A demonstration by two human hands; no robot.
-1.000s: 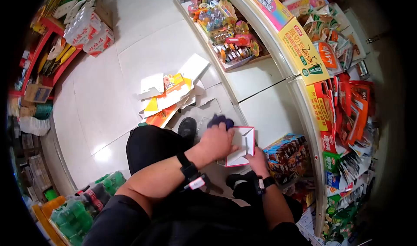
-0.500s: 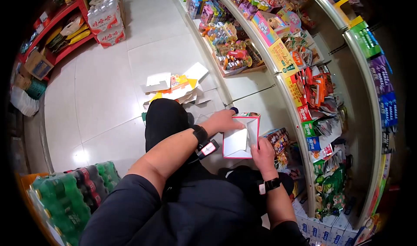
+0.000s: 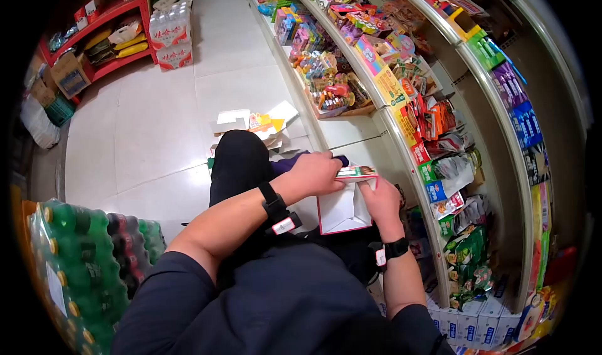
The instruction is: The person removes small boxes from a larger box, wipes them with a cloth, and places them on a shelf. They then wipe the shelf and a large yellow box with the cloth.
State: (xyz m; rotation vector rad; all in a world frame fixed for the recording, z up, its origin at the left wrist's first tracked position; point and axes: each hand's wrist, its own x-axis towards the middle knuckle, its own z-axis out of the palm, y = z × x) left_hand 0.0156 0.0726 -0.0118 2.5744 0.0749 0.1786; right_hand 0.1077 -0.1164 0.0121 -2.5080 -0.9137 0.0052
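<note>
A small cardboard box [image 3: 342, 212], white inside with red edges, is tilted open toward me above my lap. My left hand [image 3: 313, 175] is closed at its far side, with fingers by the printed flap [image 3: 356, 172]. A dark rounded piece [image 3: 342, 160] shows beside those fingertips. Gripping the right wall, my right hand [image 3: 382, 201] has its thumb inside the rim and its fingers mostly hidden behind the wall. Both wrists wear black bands.
Cut cardboard pieces [image 3: 258, 124] lie on the floor past my knee. Shelves of snack packets [image 3: 433, 120] run along the right. Shrink-wrapped green bottles [image 3: 81, 261] stand at lower left. A red shelf [image 3: 119, 66] and stacked bottle packs [image 3: 170, 38] are at far left.
The box's far printed flap has been folded inward over the opening. My right hand has moved up along the right wall, and the left is more curled at the far edge.
</note>
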